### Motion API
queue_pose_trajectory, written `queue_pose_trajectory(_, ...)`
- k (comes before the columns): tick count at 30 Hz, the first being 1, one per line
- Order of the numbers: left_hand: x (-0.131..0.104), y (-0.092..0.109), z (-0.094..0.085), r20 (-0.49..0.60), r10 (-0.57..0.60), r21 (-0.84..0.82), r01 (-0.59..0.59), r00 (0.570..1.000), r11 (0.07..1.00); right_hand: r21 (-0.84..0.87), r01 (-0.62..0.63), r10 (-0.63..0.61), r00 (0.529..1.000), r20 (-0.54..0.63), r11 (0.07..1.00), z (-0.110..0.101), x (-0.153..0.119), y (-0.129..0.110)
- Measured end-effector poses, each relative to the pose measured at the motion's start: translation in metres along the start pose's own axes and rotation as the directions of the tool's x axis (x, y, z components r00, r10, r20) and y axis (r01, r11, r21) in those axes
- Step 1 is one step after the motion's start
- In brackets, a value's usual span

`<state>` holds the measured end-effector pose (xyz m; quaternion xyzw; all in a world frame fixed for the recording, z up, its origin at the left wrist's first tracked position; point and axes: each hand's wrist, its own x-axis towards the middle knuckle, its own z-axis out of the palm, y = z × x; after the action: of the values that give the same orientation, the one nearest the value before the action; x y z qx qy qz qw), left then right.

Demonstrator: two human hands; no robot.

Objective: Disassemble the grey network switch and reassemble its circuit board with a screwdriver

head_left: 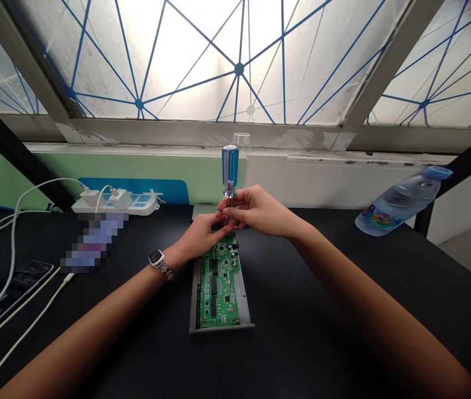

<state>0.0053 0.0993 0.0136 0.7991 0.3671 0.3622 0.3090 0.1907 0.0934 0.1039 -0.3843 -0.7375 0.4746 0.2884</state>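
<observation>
A screwdriver (230, 169) with a clear and blue handle stands upright over the far end of a green circuit board (221, 288). The board lies in a grey metal tray (241, 296). With thumb and fingers closed, my right hand (256, 209) pinches the screwdriver's shaft just below the handle. Beside the foot of the shaft is my left hand (200, 235), its fingers drawn together over the board's far end. Whatever those fingers hold is hidden, and so is the screwdriver's tip. A watch (160, 261) is on the left wrist.
Left on the black table (302, 332) are a white power strip (136, 204) with plugs, a blurred-out device (96, 244), a dark phone (15, 293) and white cables. A tilted water bottle (402, 202) is at the right. A windowsill borders the back.
</observation>
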Motion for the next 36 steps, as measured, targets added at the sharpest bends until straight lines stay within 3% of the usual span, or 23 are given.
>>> queue_pose_trajectory(7,0.000,0.004,0.002,-0.050,-0.040,0.008,0.041,0.998,0.999,-0.247,0.073,-0.094,0.993,-0.074,0.966,-0.002,0.001,0.010)
queue_pose_trajectory(20,-0.002,0.007,-0.007,-0.065,0.000,0.052,0.003,0.998,0.999,-0.245,0.112,-0.130,0.990,-0.060,0.963,-0.009,-0.001,0.012)
queue_pose_trajectory(25,-0.015,0.009,-0.016,-0.081,0.002,0.122,0.008,0.997,0.993,-0.128,0.094,-0.108,0.989,-0.102,0.987,-0.013,-0.003,0.005)
queue_pose_trajectory(29,-0.039,0.019,-0.025,-0.106,0.001,0.152,0.015,0.994,0.988,0.066,0.087,-0.073,0.980,-0.187,0.994,-0.014,-0.015,0.004)
queue_pose_trajectory(36,-0.076,0.030,-0.029,-0.121,-0.015,0.214,0.041,0.993,0.976,0.498,0.120,0.098,0.916,-0.390,0.859,0.011,-0.062,0.044)
